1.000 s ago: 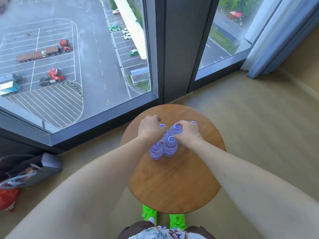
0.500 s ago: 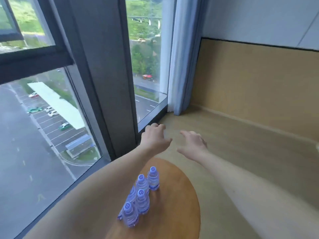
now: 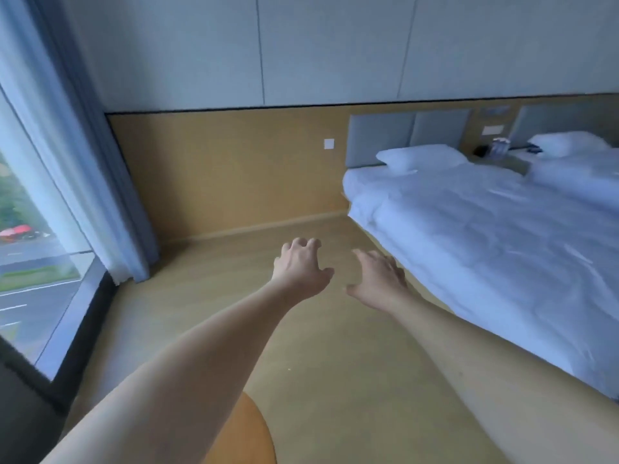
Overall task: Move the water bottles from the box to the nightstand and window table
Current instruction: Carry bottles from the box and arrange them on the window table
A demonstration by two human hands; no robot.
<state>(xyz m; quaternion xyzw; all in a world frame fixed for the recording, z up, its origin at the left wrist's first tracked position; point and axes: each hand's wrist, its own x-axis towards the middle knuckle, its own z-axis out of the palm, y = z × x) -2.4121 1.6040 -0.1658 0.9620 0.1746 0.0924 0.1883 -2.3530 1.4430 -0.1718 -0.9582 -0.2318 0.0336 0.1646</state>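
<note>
Both of my hands are stretched out in front of me over the floor and hold nothing. My left hand [image 3: 301, 269] has its fingers loosely curled. My right hand [image 3: 378, 279] is spread with relaxed fingers. Only a sliver of the round wooden window table [image 3: 248, 437] shows at the bottom edge, under my left forearm; the bottles on it are out of view. Far off at the right, between the two beds, is the nightstand [image 3: 495, 160] with water bottles [image 3: 500, 149] standing on it.
A white bed [image 3: 485, 229] fills the right side, with a second bed [image 3: 576, 169] behind it. The window [image 3: 30, 279] and a blue curtain [image 3: 83, 162] are at the left. Wooden floor [image 3: 318, 363] lies ahead, up to the wood-panelled wall [image 3: 234, 169].
My hands let go of the bottles on the round table and lifted away. My view swung up and to the right, from the table and window to the beds.
</note>
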